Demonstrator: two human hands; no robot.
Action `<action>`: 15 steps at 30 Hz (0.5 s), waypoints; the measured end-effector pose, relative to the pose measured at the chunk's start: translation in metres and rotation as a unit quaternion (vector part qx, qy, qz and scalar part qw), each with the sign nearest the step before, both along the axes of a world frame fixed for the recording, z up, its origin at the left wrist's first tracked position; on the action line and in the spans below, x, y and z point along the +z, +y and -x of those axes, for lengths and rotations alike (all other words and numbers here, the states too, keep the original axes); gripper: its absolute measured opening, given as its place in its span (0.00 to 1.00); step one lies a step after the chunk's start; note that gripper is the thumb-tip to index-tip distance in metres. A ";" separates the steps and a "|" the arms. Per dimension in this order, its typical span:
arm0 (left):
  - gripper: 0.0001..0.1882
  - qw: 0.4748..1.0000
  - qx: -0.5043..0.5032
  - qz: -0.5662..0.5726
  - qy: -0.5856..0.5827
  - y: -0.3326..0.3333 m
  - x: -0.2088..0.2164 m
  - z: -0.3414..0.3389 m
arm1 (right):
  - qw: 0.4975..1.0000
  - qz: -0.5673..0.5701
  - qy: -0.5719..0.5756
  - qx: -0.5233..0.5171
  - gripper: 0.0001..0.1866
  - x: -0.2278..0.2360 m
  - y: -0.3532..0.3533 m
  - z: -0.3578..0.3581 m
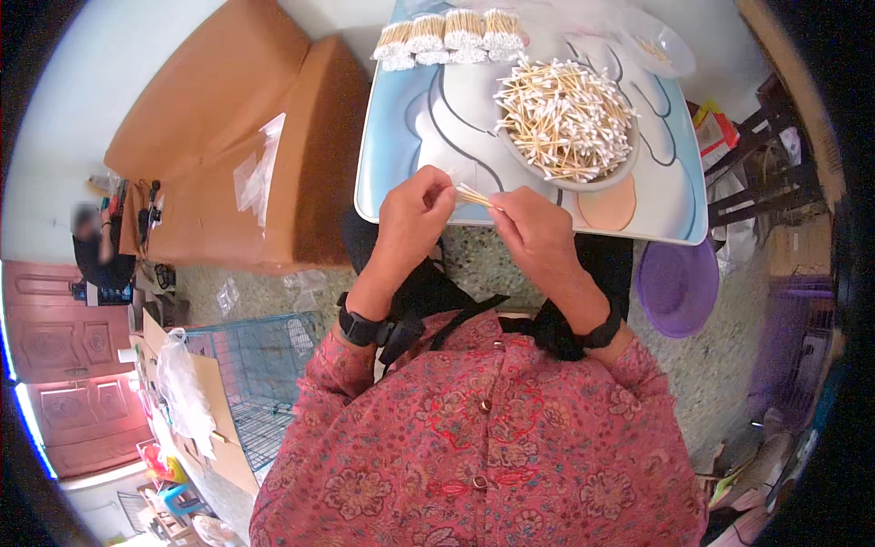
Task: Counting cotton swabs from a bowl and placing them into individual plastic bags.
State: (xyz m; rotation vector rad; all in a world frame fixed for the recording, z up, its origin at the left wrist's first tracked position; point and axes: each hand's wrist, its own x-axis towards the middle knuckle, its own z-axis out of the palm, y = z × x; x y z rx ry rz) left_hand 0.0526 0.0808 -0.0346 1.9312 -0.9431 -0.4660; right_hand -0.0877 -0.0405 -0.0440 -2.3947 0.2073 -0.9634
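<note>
Above the near edge of the small table (437, 146), my two hands are close together. My right hand (540, 230) pinches a few cotton swabs (474, 195) between thumb and fingers, their white tips toward the left hand. My left hand (415, 217) has its fingers curled closed beside those tips; what it grips, if anything, is hidden. Just beyond my hands stands a round bowl (629, 169) heaped with loose cotton swabs (567, 118). At the table's far side lie several bundles of cotton swabs (447, 36) in a row.
A clear plastic bag (658, 44) lies at the table's far right. On the floor to the right is a purple basin (676, 287). A brown sofa (219, 155) stands left of the table, with a wire cage (264, 365) nearer me. Another person (100, 246) is far left.
</note>
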 end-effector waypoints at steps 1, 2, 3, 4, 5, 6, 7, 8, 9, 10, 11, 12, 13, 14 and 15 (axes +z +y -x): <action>0.04 0.998 0.004 0.010 -0.063 -0.001 0.002 0.001 | 1.000 -0.002 -0.001 -0.007 0.05 0.000 0.000 -0.002; 0.03 0.992 0.011 0.021 -0.128 -0.001 0.004 0.000 | 1.000 -0.009 -0.014 0.001 0.05 0.000 0.000 -0.005; 0.03 0.991 0.006 0.018 -0.130 -0.001 0.004 -0.002 | 0.999 -0.015 -0.028 0.009 0.06 0.000 -0.001 -0.007; 0.03 0.985 0.004 0.059 -0.161 -0.001 -0.001 -0.006 | 0.999 -0.019 -0.030 0.003 0.06 0.001 -0.002 -0.007; 0.03 0.976 0.006 0.099 -0.193 0.001 -0.004 -0.010 | 1.000 -0.020 -0.012 0.003 0.06 0.004 -0.001 -0.008; 0.03 0.976 0.005 0.100 -0.194 0.004 -0.011 -0.016 | 1.000 -0.016 0.008 0.002 0.06 0.007 0.000 -0.008; 0.03 0.991 0.012 0.128 -0.040 0.008 -0.020 -0.022 | 1.000 -0.015 0.007 0.001 0.06 0.007 0.001 -0.009; 0.03 0.982 0.016 0.148 0.116 0.006 -0.021 -0.024 | 1.000 -0.007 0.007 -0.004 0.06 0.006 0.000 -0.010; 0.03 0.982 0.013 0.146 0.116 0.006 -0.023 -0.025 | 1.000 0.002 0.007 -0.009 0.07 0.004 -0.001 -0.010; 0.04 0.980 0.015 0.135 0.143 0.007 -0.024 -0.025 | 1.000 0.000 0.006 -0.011 0.07 0.003 -0.002 -0.010; 0.04 0.977 0.018 0.125 0.171 0.007 -0.023 -0.024 | 1.000 -0.003 0.000 -0.014 0.07 0.001 -0.002 -0.010; 0.04 0.977 0.017 0.124 0.171 0.006 -0.023 -0.024 | 1.000 -0.005 -0.007 -0.016 0.07 0.000 -0.002 -0.010; 0.04 0.977 0.014 0.124 0.171 0.005 -0.021 -0.024 | 1.000 -0.006 -0.007 -0.017 0.07 -0.001 -0.001 -0.011; 0.04 0.977 0.012 0.125 0.171 0.004 -0.020 -0.024 | 1.000 -0.005 -0.014 -0.012 0.07 -0.002 -0.001 -0.011; 0.04 0.977 0.013 0.125 0.170 0.004 -0.020 -0.023 | 1.000 -0.004 -0.020 -0.006 0.06 -0.002 -0.001 -0.013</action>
